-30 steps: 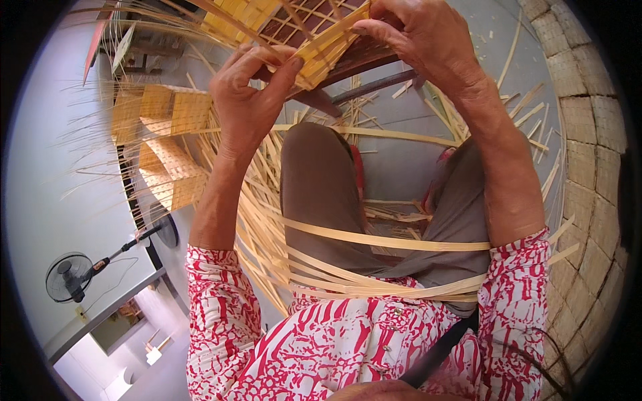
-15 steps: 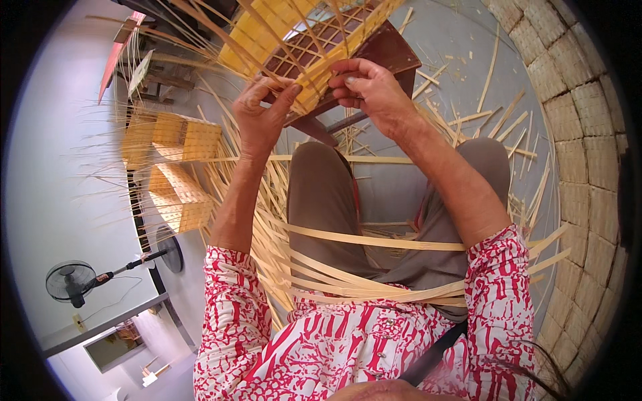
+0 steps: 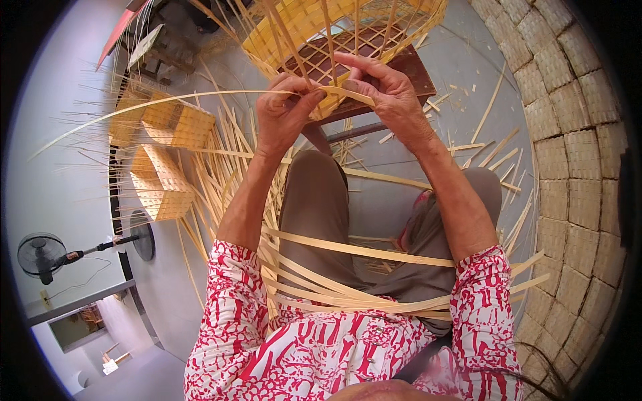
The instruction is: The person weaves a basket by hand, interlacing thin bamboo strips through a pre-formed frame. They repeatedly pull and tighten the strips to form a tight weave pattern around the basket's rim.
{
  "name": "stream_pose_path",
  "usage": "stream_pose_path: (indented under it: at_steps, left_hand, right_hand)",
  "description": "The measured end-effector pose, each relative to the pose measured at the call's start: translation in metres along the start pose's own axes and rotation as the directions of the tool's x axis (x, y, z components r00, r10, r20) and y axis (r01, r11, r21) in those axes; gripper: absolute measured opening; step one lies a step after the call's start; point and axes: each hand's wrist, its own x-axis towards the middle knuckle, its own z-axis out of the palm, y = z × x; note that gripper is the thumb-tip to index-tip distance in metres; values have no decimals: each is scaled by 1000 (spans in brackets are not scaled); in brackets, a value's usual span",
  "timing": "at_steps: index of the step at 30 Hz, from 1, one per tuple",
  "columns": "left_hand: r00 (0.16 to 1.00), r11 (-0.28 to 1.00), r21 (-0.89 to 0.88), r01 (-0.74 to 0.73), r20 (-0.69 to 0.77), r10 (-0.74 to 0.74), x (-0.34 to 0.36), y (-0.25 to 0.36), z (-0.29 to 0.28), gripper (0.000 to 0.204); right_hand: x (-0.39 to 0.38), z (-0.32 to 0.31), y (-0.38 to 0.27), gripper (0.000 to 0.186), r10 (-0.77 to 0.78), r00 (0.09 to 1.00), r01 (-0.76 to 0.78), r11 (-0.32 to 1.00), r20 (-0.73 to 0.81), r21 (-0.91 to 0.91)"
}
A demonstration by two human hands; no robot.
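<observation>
A yellow woven bamboo basket with upright strips rests on a reddish-brown wooden stool in front of me. At its near edge, my left hand pinches a long, thin bamboo strip between thumb and fingers. This strip bows far out to the left, and its other end passes across to my right hand. There the thumb is bent against it and the index finger reaches toward the basket's upright strips. The exact contact of the right fingers is partly hidden.
Loose bamboo strips lie across my lap, and more are heaped left of my legs. Two yellow woven pieces stand at the left, near a fan. Stacked woven squares line the right side. Scraps litter the floor.
A long bamboo strip now shows in my left hand, stretching out leftward. Both hands have shifted slightly right, and my right index finger has straightened. The view has shifted somewhat too.
</observation>
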Motion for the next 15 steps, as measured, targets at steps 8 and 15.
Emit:
stream_pose_path:
  at_steps: [8, 15]
  left_hand:
    - [1000, 999, -36, -6, 1, 7, 2, -9, 6, 9]
    - [997, 999, -36, -40, -60, 38, 11, -12, 12, 8]
  right_hand:
    - [-3, 3, -3, 13, 27, 999, -27, 1000, 29, -2]
    - [-6, 16, 13, 14, 196, 959, -92, 898, -204, 431]
